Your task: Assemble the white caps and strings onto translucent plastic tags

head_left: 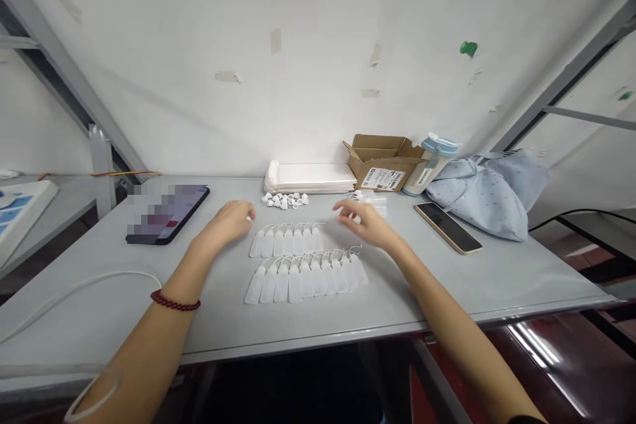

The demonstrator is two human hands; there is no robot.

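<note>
Two rows of small white squeeze bottles lie side by side on the grey table, a back row [287, 240] and a longer front row [305, 275]. My left hand [229, 220] hovers just left of the back row with its fingers curled, pinching a small white cap [248, 218] at the fingertips. A red bead bracelet [175, 303] is on that wrist. My right hand [362, 220] hangs above the right end of the back row, fingers loosely apart and slightly blurred, holding nothing. A small heap of loose white caps [285, 199] sits just behind the rows.
Along the wall stand a stack of flat white packs [311, 177], an open cardboard box [382, 162] and a pale drinking bottle [430, 165]. A phone [448, 227] and a light blue bag [481, 197] lie right. A dark tablet [167, 214] and a white cable [74, 288] lie left.
</note>
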